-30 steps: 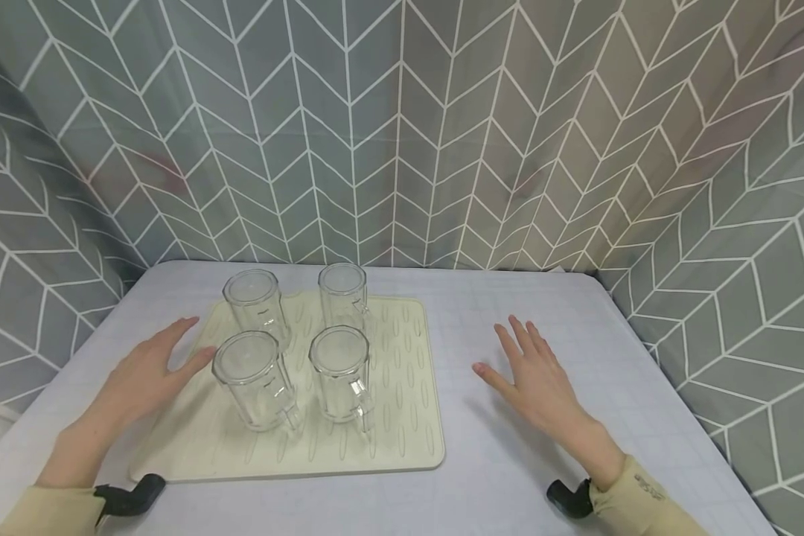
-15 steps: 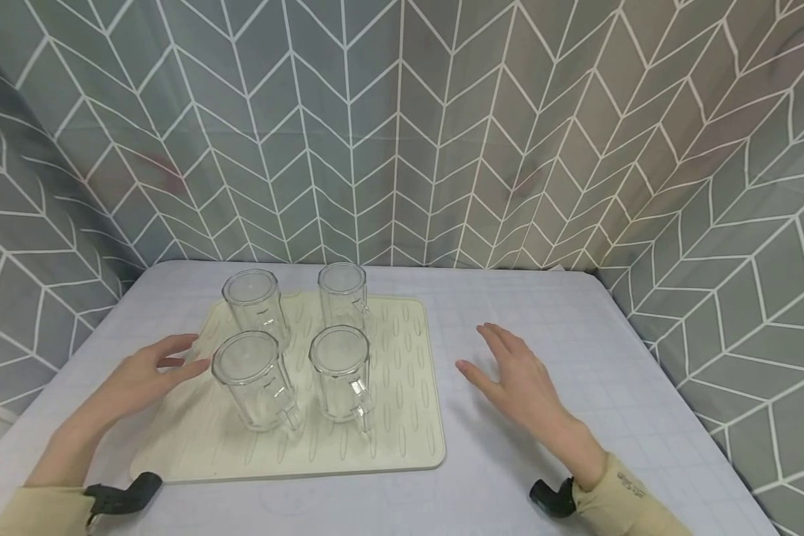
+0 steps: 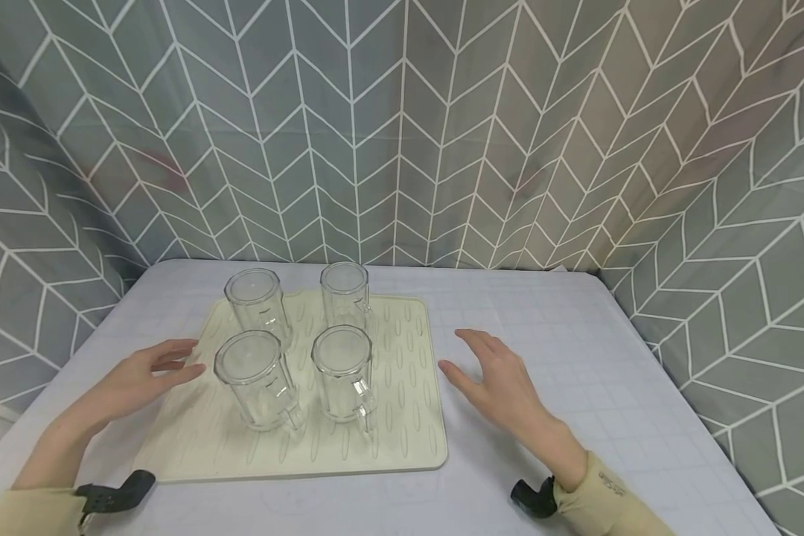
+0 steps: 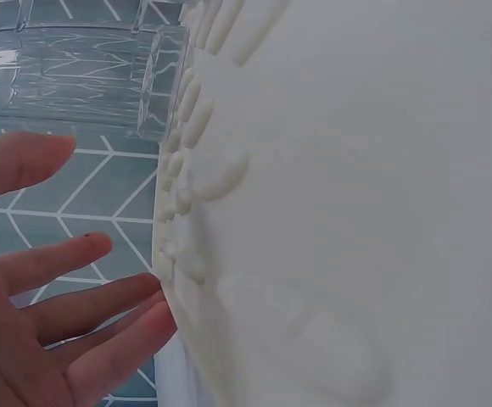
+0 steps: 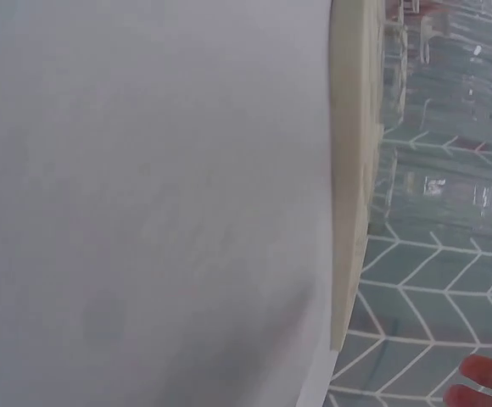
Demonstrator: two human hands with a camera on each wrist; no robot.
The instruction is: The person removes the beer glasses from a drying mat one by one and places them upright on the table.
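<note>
Several clear glass mugs stand on a cream ribbed mat [image 3: 402, 432]: a front left mug [image 3: 254, 383], a front right mug [image 3: 342, 376], a back left mug [image 3: 257, 305] and a back right mug [image 3: 345, 294]. My left hand [image 3: 130, 383] holds nothing; its fingers are loosely bent at the mat's left edge, thumb pointing toward the front left mug with a gap between. In the left wrist view a glass mug [image 4: 68, 80] lies beyond the thumb. My right hand [image 3: 502, 383], empty with fingers extended, hovers just right of the mat. Only its fingertips [image 5: 483, 373] show in the right wrist view.
A white cloth covers the table [image 3: 543, 298], which extends right of the mat. Behind and on both sides hangs a grey curtain [image 3: 402, 134] with white chevron lines. Black wrist devices [image 3: 117, 495] sit at both tan sleeves.
My right hand has moved left toward the mat, its fingers drawing closer together. My left hand has lowered slightly and backed off the front left mug, fingers a little more bent. The mugs have stayed put.
</note>
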